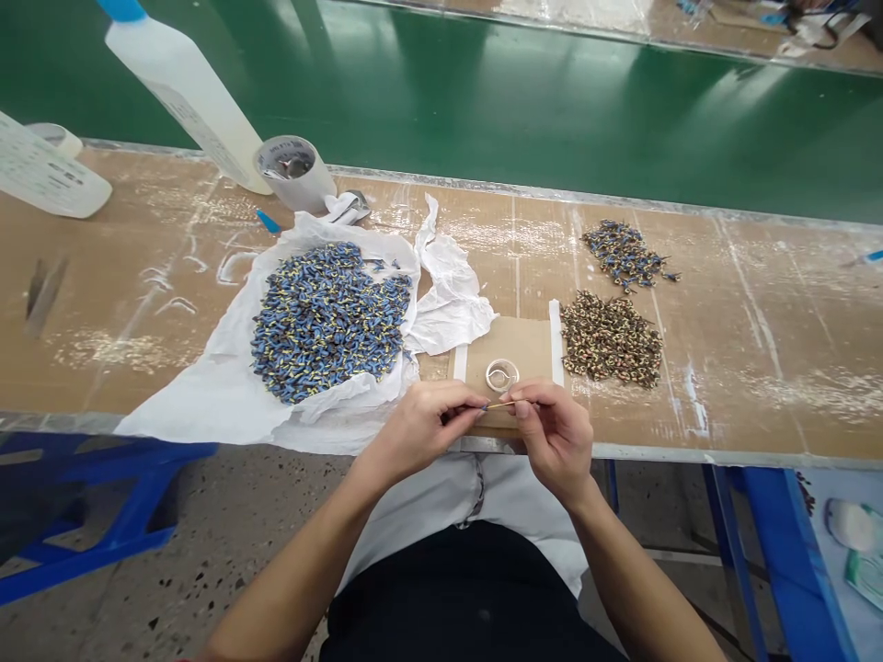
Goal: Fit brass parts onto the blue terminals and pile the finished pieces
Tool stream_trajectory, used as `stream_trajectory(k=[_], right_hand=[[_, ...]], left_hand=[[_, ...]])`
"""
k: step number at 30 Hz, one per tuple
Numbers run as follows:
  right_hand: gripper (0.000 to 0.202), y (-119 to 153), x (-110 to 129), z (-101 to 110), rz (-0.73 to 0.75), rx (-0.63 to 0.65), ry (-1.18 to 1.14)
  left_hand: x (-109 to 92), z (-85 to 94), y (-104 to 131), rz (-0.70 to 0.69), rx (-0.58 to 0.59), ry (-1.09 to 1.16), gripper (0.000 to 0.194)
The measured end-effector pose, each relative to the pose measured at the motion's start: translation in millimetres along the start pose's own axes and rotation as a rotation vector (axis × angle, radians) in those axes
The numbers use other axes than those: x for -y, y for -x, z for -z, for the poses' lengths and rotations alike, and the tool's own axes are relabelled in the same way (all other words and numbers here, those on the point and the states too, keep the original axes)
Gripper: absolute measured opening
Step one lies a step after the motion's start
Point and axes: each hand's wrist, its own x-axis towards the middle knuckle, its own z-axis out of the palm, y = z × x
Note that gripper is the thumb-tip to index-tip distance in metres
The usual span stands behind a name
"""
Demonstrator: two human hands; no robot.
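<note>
Low in the frame's centre, the left hand and right hand pinch a thin yellowish wire piece between fingertips, just below the small clear dish. A slip could likely drop it off the table edge or into the brown pile.

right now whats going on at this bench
A person sits at a worn workbench and pinches one small blue-and-yellow part between both hands, the left hand and the right hand meeting just above a small clear ring on a cardboard pad. A big pile of blue parts lies on white paper to the left. To the right lie a brownish pile and, behind it, a smaller blue pile.
</note>
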Motion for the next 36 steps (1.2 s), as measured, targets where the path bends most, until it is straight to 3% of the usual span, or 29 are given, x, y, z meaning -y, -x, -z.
stream_trajectory(k=[25, 36], right_hand=[[0.014, -2.8, 2.6, -1.0, 0.041, 0.023, 0.033], [0.024, -0.9, 2.2, -0.2, 0.040, 0.043, -0.010]], left_hand=[[1.4, -0.2, 1.0, -0.002, -0.019, -0.001, 0.011], [2.9, 1.3, 2.2, -0.002, -0.014, -0.014, 0.013]])
